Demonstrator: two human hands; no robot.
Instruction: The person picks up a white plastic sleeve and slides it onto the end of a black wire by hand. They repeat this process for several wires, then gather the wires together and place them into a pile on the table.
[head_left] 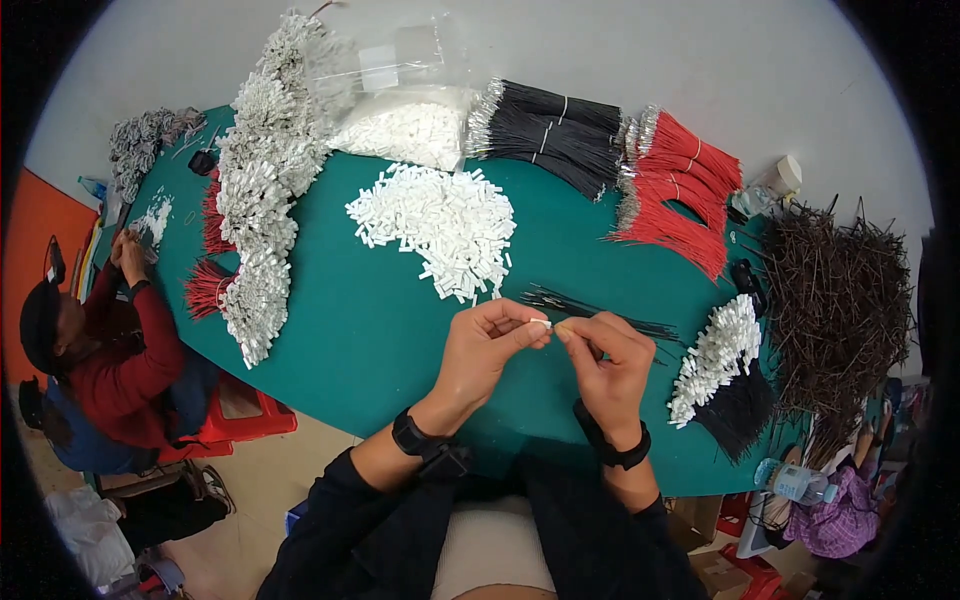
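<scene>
Between the thumb and fingers of my left hand [481, 345] is a small white plastic sleeve [540, 322]. My right hand [612, 365] is closed in a pinch just beside the sleeve's right end; what its fingertips grip is too small to make out. Both hands are above the green table, with the fingertips almost meeting. Just beyond my right hand lies a thin bunch of loose black wires [570, 301]. A spread pile of white sleeves [440, 225] covers the table ahead of my left hand.
A clear bag of white sleeves [410, 130] stands behind the pile. Black wire bundles [550, 130] and red wire bundles [685, 190] lie far right. White-tipped bundles [265, 190] line the left, brown wires [835, 310] the right. A person in red [125, 370] sits left.
</scene>
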